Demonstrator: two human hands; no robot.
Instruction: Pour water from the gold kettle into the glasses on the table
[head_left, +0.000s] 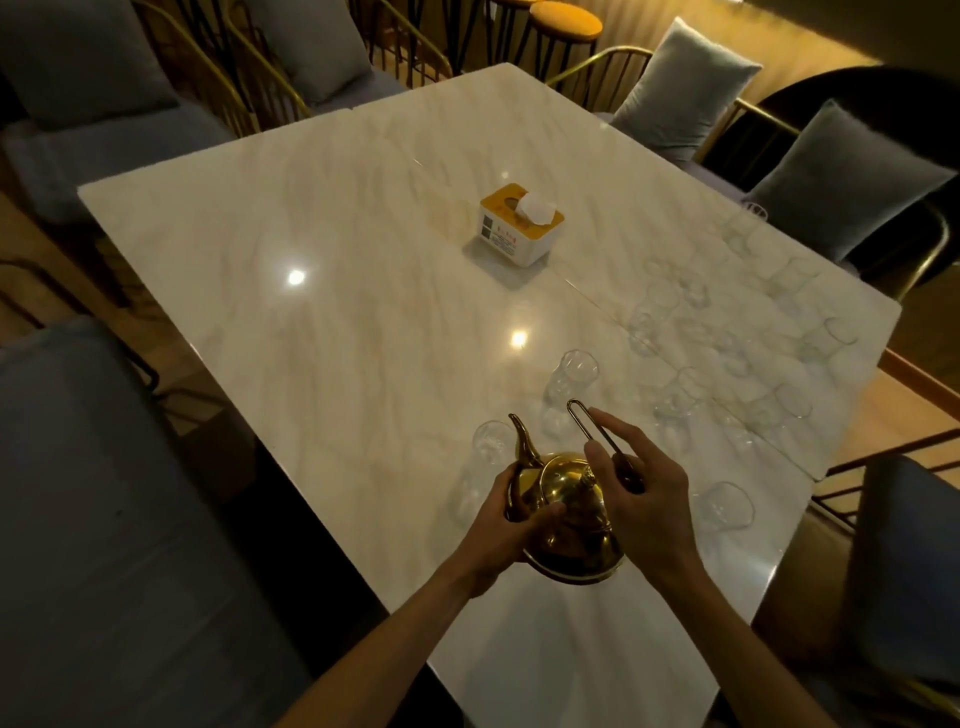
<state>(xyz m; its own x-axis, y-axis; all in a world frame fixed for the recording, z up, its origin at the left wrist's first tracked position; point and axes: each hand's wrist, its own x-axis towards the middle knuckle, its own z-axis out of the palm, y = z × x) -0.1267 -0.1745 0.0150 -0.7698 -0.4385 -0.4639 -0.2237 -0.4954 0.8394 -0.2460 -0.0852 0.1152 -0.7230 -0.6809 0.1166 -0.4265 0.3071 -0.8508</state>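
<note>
The gold kettle (566, 514) stands near the front of the marble table (322, 270), spout pointing away to the upper left. My left hand (511, 525) wraps around the kettle's left side below the spout. My right hand (641, 493) is at the thin wire handle (587, 423), with thumb and fingers pinching its dark lower part. One clear glass (485, 447) stands just left of the spout and another (569, 382) just beyond the handle. A third glass (724, 506) sits right of my right hand. Several more glasses (680, 400) spread over the table's right side.
A yellow-and-white tissue box (519, 226) sits mid-table. Grey cushioned chairs with gold frames (680, 88) ring the table on the far, left and right sides. Round stools (566, 21) stand at the back. The near table edge runs under my forearms.
</note>
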